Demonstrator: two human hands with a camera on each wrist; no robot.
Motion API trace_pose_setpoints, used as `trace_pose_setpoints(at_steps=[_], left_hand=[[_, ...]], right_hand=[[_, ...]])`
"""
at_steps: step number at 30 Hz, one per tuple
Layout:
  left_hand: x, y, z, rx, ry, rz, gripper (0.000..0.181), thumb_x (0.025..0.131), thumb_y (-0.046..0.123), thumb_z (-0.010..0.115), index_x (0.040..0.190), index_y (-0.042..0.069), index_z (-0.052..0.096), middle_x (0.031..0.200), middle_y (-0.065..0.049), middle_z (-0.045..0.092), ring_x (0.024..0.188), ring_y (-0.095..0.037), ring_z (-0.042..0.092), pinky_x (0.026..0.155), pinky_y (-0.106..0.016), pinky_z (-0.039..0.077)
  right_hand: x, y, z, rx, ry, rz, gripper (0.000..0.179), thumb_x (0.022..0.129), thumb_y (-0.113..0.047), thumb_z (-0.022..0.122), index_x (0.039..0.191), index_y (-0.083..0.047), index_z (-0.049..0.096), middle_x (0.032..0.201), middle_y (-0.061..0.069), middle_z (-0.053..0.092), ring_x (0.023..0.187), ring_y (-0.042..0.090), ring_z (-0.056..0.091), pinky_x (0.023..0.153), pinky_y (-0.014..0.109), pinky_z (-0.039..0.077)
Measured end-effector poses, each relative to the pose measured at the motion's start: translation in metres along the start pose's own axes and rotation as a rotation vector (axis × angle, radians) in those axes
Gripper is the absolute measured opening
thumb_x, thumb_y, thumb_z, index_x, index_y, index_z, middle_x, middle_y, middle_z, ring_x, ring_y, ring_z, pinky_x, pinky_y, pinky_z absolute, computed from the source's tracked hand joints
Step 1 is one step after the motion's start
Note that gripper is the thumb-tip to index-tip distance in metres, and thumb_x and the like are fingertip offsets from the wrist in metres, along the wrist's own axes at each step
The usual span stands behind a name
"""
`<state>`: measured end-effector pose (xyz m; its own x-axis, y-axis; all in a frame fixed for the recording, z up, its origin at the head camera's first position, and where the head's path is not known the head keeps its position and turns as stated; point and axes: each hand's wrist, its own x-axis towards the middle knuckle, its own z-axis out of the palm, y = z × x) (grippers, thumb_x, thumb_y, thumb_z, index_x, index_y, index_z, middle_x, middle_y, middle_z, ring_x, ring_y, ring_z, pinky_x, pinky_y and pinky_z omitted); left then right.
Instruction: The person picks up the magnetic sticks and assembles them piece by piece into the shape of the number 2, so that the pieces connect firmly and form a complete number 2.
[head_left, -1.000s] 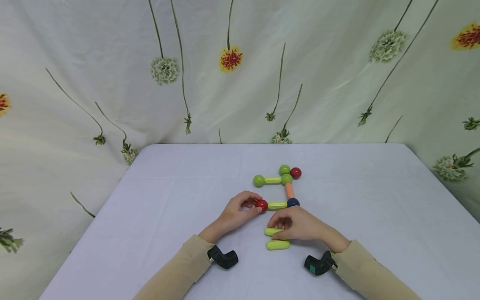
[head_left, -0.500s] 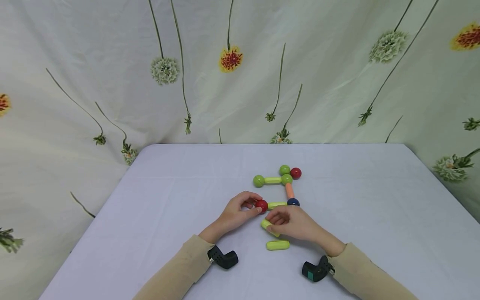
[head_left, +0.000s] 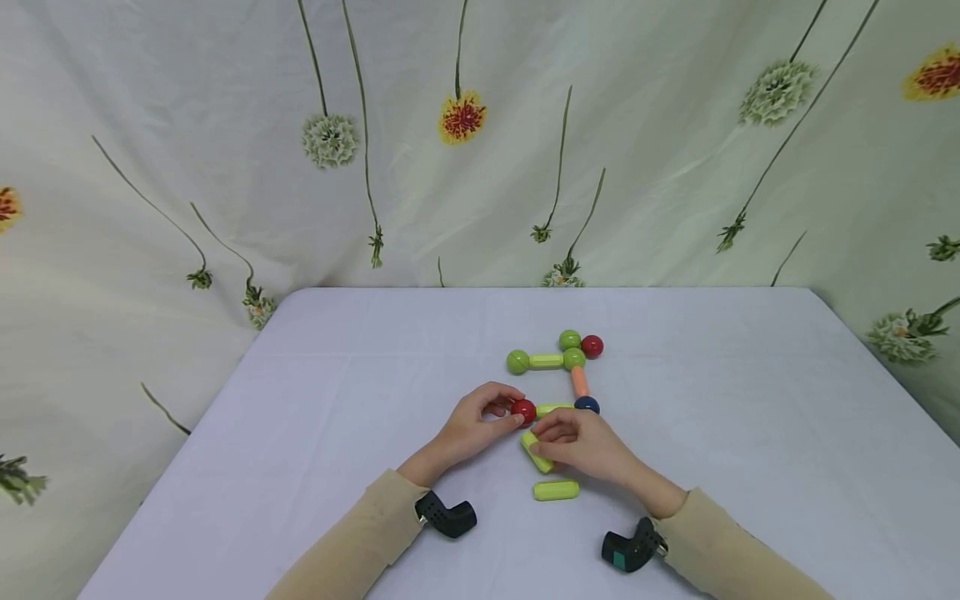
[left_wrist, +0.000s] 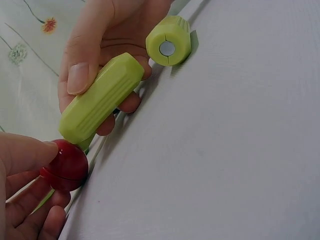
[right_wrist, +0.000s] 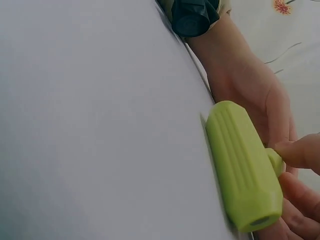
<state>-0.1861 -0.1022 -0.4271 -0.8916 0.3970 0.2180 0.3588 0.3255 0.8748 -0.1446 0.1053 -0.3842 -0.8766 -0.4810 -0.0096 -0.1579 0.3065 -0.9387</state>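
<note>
My left hand [head_left: 476, 421] pinches a red ball [head_left: 522, 412] between thumb and fingers; in the left wrist view the ball [left_wrist: 69, 167] shows a seam. From that ball a yellow-green magnetic rod [head_left: 553, 409] leads to a dark blue ball [head_left: 587, 403], partly covered by my right hand [head_left: 588, 446]. The right hand pinches another yellow-green rod [head_left: 535, 452], tilted, its far end close to the red ball. In the left wrist view this rod [left_wrist: 102, 100] overlaps the ball's top edge. A loose yellow-green rod [head_left: 556, 490] lies nearer me, its metal end showing in the left wrist view.
Beyond the blue ball, an orange rod [head_left: 579, 381] runs to a green ball [head_left: 573, 359], joined by a yellow-green rod [head_left: 546, 361] to another green ball [head_left: 517, 361]. A green ball [head_left: 570, 339] and a red ball [head_left: 592, 346] sit behind. Patterned cloth [head_left: 660, 150] hangs behind the table.
My right hand has shifted slightly left and away from me, lifting its rod from beside the loose one and turning it toward the red ball. The left hand stays put.
</note>
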Motion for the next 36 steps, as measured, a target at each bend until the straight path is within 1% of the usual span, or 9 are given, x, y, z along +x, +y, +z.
trace_pose_setpoints(at_steps=[4, 7, 12, 18, 25, 28, 31, 34, 36], left_hand=[[0.000, -0.001, 0.000, -0.005, 0.004, 0.012, 0.025, 0.088, 0.014, 0.065, 0.112, 0.009, 0.062, 0.110, -0.004, 0.061, 0.097, -0.020, 0.057, 0.085, -0.033, 0.047], [0.000, 0.000, 0.000, -0.009, 0.008, 0.017, 0.024, 0.088, 0.013, 0.064, 0.111, 0.008, 0.062, 0.109, -0.005, 0.061, 0.097, -0.020, 0.057, 0.085, -0.034, 0.047], [0.000, 0.000, 0.000, -0.006, 0.008, 0.007, 0.023, 0.088, 0.013, 0.064, 0.111, 0.009, 0.063, 0.108, -0.004, 0.061, 0.097, -0.019, 0.057, 0.085, -0.033, 0.047], [0.001, -0.002, 0.001, -0.002, 0.009, 0.008, 0.022, 0.089, 0.014, 0.064, 0.111, 0.010, 0.063, 0.108, -0.003, 0.061, 0.097, -0.019, 0.057, 0.084, -0.030, 0.046], [0.001, 0.001, 0.001, 0.010, 0.013, 0.009, 0.024, 0.089, 0.009, 0.062, 0.113, 0.004, 0.061, 0.109, -0.008, 0.061, 0.098, -0.023, 0.057, 0.084, -0.033, 0.046], [-0.001, 0.008, 0.001, 0.021, 0.013, 0.004, 0.024, 0.089, 0.005, 0.061, 0.113, 0.000, 0.060, 0.109, -0.013, 0.061, 0.098, -0.027, 0.057, 0.085, -0.037, 0.046], [-0.004, 0.023, -0.001, 0.023, 0.005, 0.003, 0.025, 0.089, 0.003, 0.061, 0.112, -0.003, 0.059, 0.109, -0.017, 0.060, 0.098, -0.031, 0.056, 0.085, -0.037, 0.046], [-0.007, 0.037, -0.004, 0.016, -0.006, 0.006, 0.024, 0.089, 0.002, 0.060, 0.112, -0.005, 0.059, 0.109, -0.019, 0.060, 0.098, -0.032, 0.056, 0.085, -0.036, 0.046], [-0.008, 0.041, -0.005, 0.007, -0.008, 0.008, 0.024, 0.089, 0.002, 0.059, 0.112, -0.005, 0.059, 0.109, -0.019, 0.060, 0.098, -0.032, 0.056, 0.085, -0.036, 0.046]], right_hand=[[0.007, 0.020, 0.001, 0.051, 0.007, 0.009, 0.024, 0.085, -0.009, 0.068, 0.103, 0.005, 0.063, 0.087, 0.009, 0.067, 0.071, 0.019, 0.064, 0.062, 0.029, 0.054], [0.009, 0.028, 0.003, 0.064, 0.022, 0.019, 0.027, 0.085, -0.014, 0.069, 0.105, 0.003, 0.063, 0.088, 0.008, 0.067, 0.071, 0.018, 0.064, 0.062, 0.029, 0.054], [0.010, 0.028, 0.005, 0.060, 0.053, 0.034, 0.029, 0.084, -0.018, 0.071, 0.104, 0.003, 0.063, 0.087, 0.008, 0.068, 0.070, 0.018, 0.064, 0.062, 0.028, 0.054], [0.010, 0.028, 0.006, 0.060, 0.076, 0.042, 0.028, 0.084, -0.016, 0.070, 0.103, 0.003, 0.062, 0.085, 0.007, 0.068, 0.068, 0.017, 0.063, 0.062, 0.028, 0.054], [0.010, 0.030, 0.007, 0.064, 0.086, 0.050, 0.029, 0.084, -0.018, 0.070, 0.104, 0.003, 0.062, 0.086, 0.008, 0.068, 0.068, 0.017, 0.063, 0.062, 0.029, 0.054], [0.010, 0.030, 0.007, 0.069, 0.088, 0.053, 0.030, 0.085, -0.018, 0.070, 0.104, 0.003, 0.062, 0.087, 0.008, 0.068, 0.068, 0.017, 0.064, 0.062, 0.029, 0.054], [0.010, 0.029, 0.008, 0.074, 0.091, 0.053, 0.030, 0.085, -0.018, 0.070, 0.104, 0.003, 0.062, 0.087, 0.008, 0.068, 0.069, 0.017, 0.064, 0.063, 0.029, 0.054], [0.010, 0.029, 0.008, 0.077, 0.094, 0.053, 0.030, 0.085, -0.018, 0.070, 0.104, 0.003, 0.062, 0.087, 0.008, 0.068, 0.070, 0.017, 0.064, 0.063, 0.029, 0.054], [0.010, 0.029, 0.008, 0.078, 0.096, 0.055, 0.030, 0.084, -0.018, 0.070, 0.104, 0.003, 0.062, 0.087, 0.008, 0.068, 0.070, 0.017, 0.064, 0.063, 0.029, 0.054]])
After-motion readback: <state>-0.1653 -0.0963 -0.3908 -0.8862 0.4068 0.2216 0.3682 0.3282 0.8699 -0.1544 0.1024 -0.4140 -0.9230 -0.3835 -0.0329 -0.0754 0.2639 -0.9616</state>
